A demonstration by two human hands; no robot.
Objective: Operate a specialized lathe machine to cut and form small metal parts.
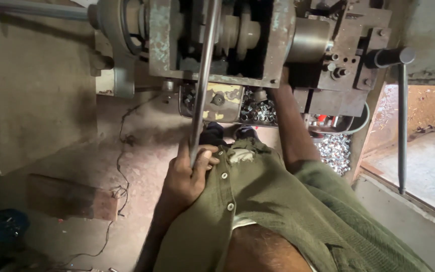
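**One Hand on the Long Metal Rod, One Arm Up Into the Machine**

The person looks down at a big old metal machine (217,40). It fills the top of the view, from 10 o'clock to 2 o'clock. It is grey and rusty, with green paint peeling off.

The left hand (190,174) is near the middle, a bit toward 7 o'clock. Its fingers (208,155) are curled tight around a long metal rod (203,80). The rod is thin and shiny. It goes up from the hand toward 12 o'clock and runs in front of the machine. It leans a little to the right at the top.

The right arm (290,126) reaches up toward 1 o'clock. The right hand goes behind the machine parts, so it is hidden. I cannot tell if its fingers are wide or closed, or what they touch.

Just under the machine, at the middle, sits a tray (227,103) with yellow paint. Small shiny metal pieces (259,108) lie in it. More shiny pieces (334,148) lie in a heap at 3 o'clock, beside the arm.

The person wears a green shirt (278,201) with buttons. It fills the bottom from 5 o'clock to 6 o'clock.

At 2 o'clock a black handle (388,56) sticks out from the machine. A thin grey bar (402,126) hangs down from it.

At 8 o'clock a wood block (71,197) lies on the dirty floor (142,166). A thin dark wire (122,166) runs across the floor near it.
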